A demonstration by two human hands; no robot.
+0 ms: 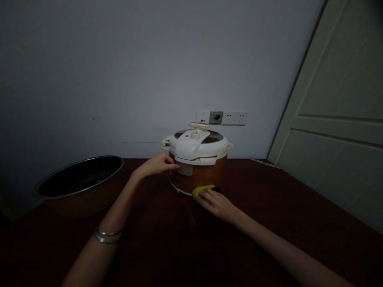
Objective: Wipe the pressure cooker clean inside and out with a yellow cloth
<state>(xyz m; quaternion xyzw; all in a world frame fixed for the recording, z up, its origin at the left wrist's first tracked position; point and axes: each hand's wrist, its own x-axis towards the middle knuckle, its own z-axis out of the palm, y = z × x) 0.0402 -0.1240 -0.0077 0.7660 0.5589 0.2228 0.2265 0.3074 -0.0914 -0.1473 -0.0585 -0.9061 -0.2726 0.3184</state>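
A white-lidded electric pressure cooker (206,173) with an orange-brown body stands upright on the dark red table. My left hand (161,164) is at its left front side, fingers loosely bent and fingertips at the body beside a pale label panel (185,169). Nothing shows between those fingers. Low on the cooker's front, my right hand (216,204) presses a bunched yellow cloth (201,190) against the base; its fingers are closed over the cloth. A small black piece (216,189) sticks out beside the cloth, too dark to make out.
A wide, deep dark-lined pot (80,195) with a metal rim stands left of my left forearm. Behind the cooker, a row of wall sockets (235,118) is set in the wall. A pale panelled door (338,119) borders the table's right side, near a thin flat strip (265,162).
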